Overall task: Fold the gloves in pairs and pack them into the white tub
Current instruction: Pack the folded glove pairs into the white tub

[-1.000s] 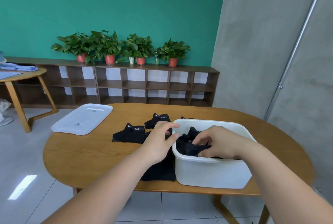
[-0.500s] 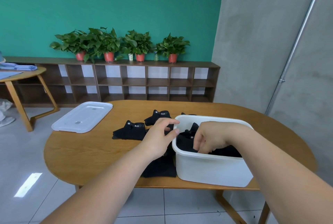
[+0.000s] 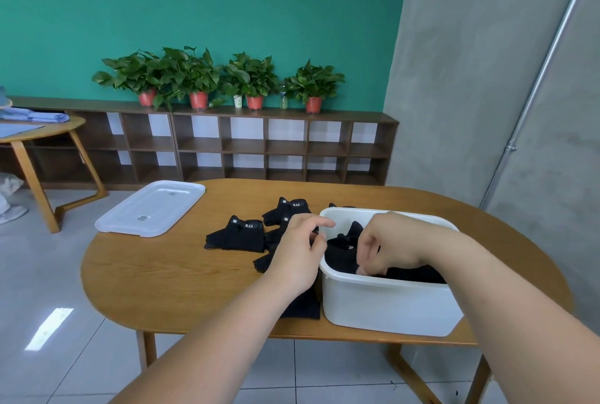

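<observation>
From the head view, the right hand (image 3: 386, 247) is inside the white tub (image 3: 389, 306), with its fingers bent down onto the packed gloves (image 3: 341, 254). Blur hides whether they pinch. The left hand (image 3: 298, 247) is loosely spread and holds nothing. It hovers just left of the tub, over the loose gloves (image 3: 243, 236) on the desk (image 3: 168, 273). A second ago the right fingers lay flatter over the bundle.

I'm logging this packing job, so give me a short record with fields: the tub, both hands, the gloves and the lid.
tub: white, right side of the table
packed gloves: black, in the tub
loose gloves: black, on the table left of the tub
right hand: in the tub, fingers curled onto packed gloves, grip unclear
left hand: over the loose gloves, by the tub's left rim, nothing visibly held
lid: off, at the table's far left
</observation>
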Action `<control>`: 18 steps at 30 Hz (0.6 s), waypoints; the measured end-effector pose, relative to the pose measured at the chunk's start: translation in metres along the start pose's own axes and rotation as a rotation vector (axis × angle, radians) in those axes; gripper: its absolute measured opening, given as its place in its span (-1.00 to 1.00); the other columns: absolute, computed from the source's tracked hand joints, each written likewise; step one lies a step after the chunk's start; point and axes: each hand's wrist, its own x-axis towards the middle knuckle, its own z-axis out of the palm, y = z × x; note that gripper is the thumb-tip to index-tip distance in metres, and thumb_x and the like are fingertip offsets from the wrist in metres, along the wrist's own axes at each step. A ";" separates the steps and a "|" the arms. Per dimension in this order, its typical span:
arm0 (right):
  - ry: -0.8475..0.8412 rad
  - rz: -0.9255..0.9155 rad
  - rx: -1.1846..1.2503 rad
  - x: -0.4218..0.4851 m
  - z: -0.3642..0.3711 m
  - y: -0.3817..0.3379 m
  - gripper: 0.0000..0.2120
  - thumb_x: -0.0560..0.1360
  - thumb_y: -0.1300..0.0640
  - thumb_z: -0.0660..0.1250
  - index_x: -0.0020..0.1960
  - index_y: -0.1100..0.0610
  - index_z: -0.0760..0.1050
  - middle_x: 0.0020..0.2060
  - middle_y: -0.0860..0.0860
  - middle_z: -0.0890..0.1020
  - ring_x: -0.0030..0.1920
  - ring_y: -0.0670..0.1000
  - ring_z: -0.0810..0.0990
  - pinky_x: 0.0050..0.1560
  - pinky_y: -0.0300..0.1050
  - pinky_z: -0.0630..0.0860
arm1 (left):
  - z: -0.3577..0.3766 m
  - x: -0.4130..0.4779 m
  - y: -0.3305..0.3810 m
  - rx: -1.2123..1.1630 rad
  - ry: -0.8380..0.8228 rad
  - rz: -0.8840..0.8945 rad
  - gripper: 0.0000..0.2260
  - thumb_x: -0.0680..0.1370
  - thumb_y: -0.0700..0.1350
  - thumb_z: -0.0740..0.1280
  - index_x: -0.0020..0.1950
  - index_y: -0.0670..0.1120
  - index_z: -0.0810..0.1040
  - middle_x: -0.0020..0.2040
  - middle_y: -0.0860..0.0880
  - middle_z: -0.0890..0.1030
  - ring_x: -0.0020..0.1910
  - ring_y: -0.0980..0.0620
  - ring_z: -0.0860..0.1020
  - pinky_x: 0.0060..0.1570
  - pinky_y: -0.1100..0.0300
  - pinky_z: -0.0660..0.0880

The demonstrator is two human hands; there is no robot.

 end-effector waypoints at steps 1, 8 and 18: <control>0.027 0.020 0.027 -0.003 -0.003 0.000 -0.88 0.49 -0.05 0.53 -0.15 -0.02 0.71 -0.24 -0.13 0.75 -0.18 -0.13 0.72 0.06 -0.09 0.63 | 0.002 -0.001 0.001 -0.003 0.009 0.003 -0.71 0.71 -0.20 0.24 0.28 0.16 0.60 0.32 0.23 0.41 0.16 0.19 0.55 0.18 0.34 0.46; 0.542 -0.068 0.085 0.004 0.035 -0.017 -0.74 0.66 -0.18 0.27 0.29 -0.23 0.61 0.18 -0.26 0.67 0.18 -0.11 0.60 0.21 -0.02 0.57 | 0.012 -0.003 0.005 -0.099 0.057 -0.002 -0.82 0.72 -0.04 0.31 0.29 0.17 0.57 0.28 0.19 0.44 0.16 0.18 0.57 0.20 0.22 0.53; 0.460 -0.062 0.037 0.017 0.075 -0.013 -0.58 0.72 -0.21 0.08 0.56 -0.29 0.32 0.56 -0.38 0.28 0.60 -0.19 0.17 0.54 0.01 0.30 | -0.043 -0.033 -0.061 0.199 0.066 -0.081 -0.72 0.68 -0.15 0.36 0.34 0.14 0.58 0.21 0.24 0.60 0.20 0.29 0.54 0.27 0.19 0.53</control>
